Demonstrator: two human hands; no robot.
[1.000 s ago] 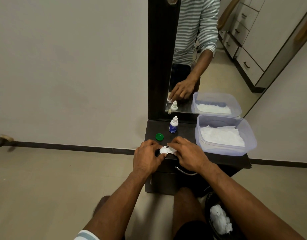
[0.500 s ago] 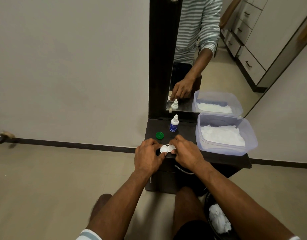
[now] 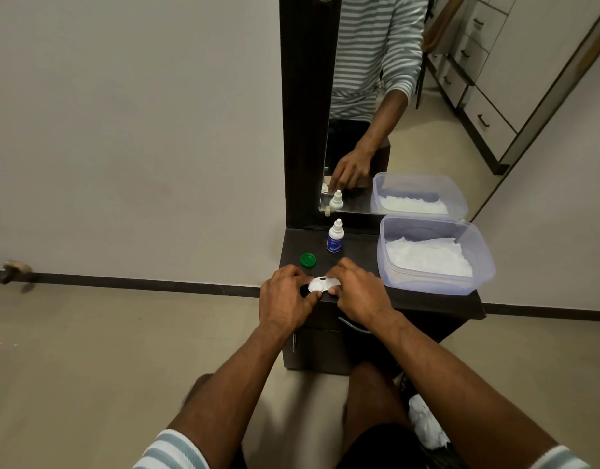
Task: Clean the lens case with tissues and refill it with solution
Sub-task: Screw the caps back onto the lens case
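Observation:
A white lens case [image 3: 320,284] lies at the front edge of a dark dresser top [image 3: 359,245]. My left hand [image 3: 285,301] holds its left end and my right hand [image 3: 357,291] grips its right end, covering that side. One well of the case shows open between the hands. A green cap [image 3: 308,259] rests just behind my left hand. A small solution bottle [image 3: 335,236] with a blue label and white cap stands upright further back. A clear plastic box [image 3: 433,255] of white tissues sits to the right.
A tall mirror [image 3: 376,96] rises behind the dresser top and reflects the hands, bottle and box. A dark bin with crumpled white tissue [image 3: 427,424] stands on the floor at the lower right. A drawer handle [image 3: 352,324] is below the top's front edge.
Both hands stay on the lens case with only small finger shifts. The camera view has drifted slightly.

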